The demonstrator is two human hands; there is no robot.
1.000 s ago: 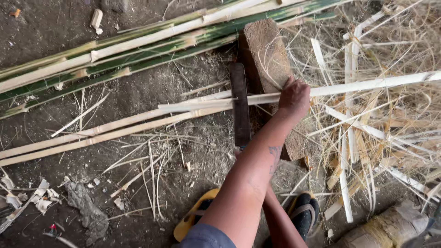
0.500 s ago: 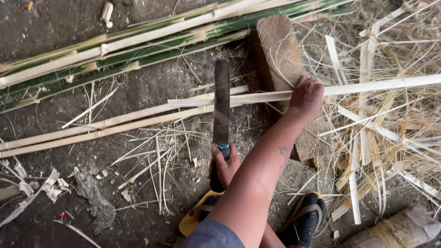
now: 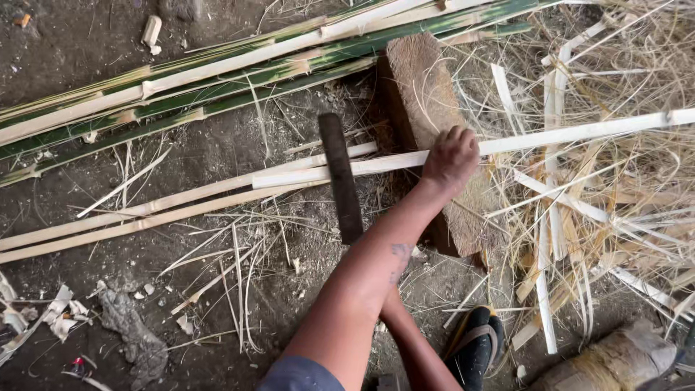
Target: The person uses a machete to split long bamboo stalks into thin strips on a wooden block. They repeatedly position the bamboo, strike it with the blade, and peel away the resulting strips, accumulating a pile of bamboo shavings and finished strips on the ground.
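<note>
- Pale bamboo strip (image 3: 579,134): lies across the wooden block (image 3: 420,87) near the middle of the ground, one end running to the right edge of view, the other reaching left past the block
- Left hand (image 3: 450,158): fingers curled down over the strip, pressing it to the block's top face; closed grip, nothing else held
- Dark flat blade (image 3: 339,174): stands crosswise over the strip just left of the block; its lower end passes under the left forearm
- Right forearm (image 3: 405,340): runs beneath the left arm toward the blade's lower end; the hand itself is hidden, so I cannot tell how its fingers stand
- Judged done: two long pale strips (image 3: 145,210) lie parallel on the ground (image 3: 72,36) toward the left edge, and a thick litter of shavings (image 3: 615,217) covers the right side
- Judged left: a bundle of green bamboo lengths (image 3: 289,65) along the top edge, apparently not yet reduced to thin strips; the strip in hand appears only partly worked
- Dark sandal (image 3: 474,344) at the bottom edge, below the block
</note>
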